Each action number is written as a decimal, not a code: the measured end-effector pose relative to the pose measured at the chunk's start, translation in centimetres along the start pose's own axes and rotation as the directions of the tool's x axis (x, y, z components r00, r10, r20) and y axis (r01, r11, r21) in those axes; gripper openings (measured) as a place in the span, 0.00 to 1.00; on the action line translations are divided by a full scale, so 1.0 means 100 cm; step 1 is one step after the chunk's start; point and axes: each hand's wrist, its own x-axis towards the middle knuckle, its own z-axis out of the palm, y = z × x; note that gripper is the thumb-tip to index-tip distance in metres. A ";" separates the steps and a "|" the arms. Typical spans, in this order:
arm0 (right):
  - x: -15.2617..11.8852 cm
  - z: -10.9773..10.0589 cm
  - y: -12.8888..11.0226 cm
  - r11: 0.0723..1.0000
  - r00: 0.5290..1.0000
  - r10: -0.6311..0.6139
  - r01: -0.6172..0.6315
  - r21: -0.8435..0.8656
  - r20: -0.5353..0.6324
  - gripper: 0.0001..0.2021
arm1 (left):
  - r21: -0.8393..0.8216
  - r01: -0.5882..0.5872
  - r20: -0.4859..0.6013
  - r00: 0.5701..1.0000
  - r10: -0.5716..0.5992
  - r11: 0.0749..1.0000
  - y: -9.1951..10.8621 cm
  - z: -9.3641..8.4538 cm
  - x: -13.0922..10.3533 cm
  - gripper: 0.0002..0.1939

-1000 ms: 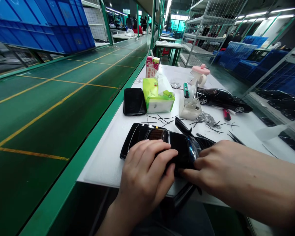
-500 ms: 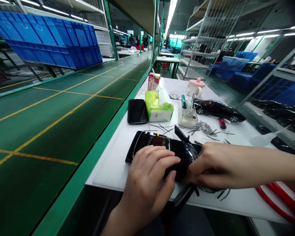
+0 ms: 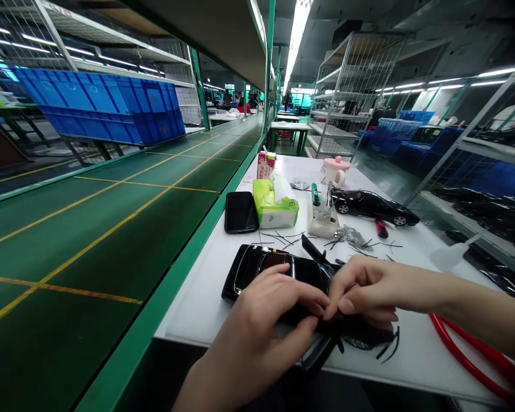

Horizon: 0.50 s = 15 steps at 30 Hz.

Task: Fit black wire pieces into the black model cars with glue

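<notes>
A black model car (image 3: 246,269) rests on the white tabletop at its near edge, its doors swung out on both sides. Across its roof lies my left hand (image 3: 268,320), fingers bent over the top and thumb on the near side, gripping the body. My right hand (image 3: 364,289) is closed in a pinch at the windshield area, its fingertips close to those of my left. Whatever sits in that pinch is too small or hidden to name. The open near door (image 3: 320,352) hangs past the table edge below my hands.
Beyond the car are a phone (image 3: 241,212), a tissue pack (image 3: 277,206), black strips (image 3: 278,237), a second black model car (image 3: 373,205), a red cutter (image 3: 381,229) and a lidded mug (image 3: 335,170). A green conveyor (image 3: 111,240) runs along the left; red tubing (image 3: 459,343) lies right.
My right hand has turned from a fist-like grip to a fingertip pinch. My left fingers have shifted right towards it. The whole view has tilted up slightly.
</notes>
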 end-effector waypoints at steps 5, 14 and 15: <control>-0.001 0.002 0.000 0.997 0.999 0.005 -0.002 0.078 -0.041 0.11 | 0.006 -0.007 -0.021 1.000 0.007 1.000 -0.002 0.004 0.000 0.15; -0.001 0.002 0.006 0.993 0.999 -0.007 0.011 0.114 -0.042 0.11 | 0.016 0.009 -0.056 0.998 -0.009 1.000 -0.004 0.007 0.001 0.11; -0.002 0.003 0.007 0.994 0.999 -0.002 0.007 0.112 -0.047 0.12 | 0.016 0.016 -0.054 0.998 -0.015 1.000 -0.004 0.007 0.001 0.10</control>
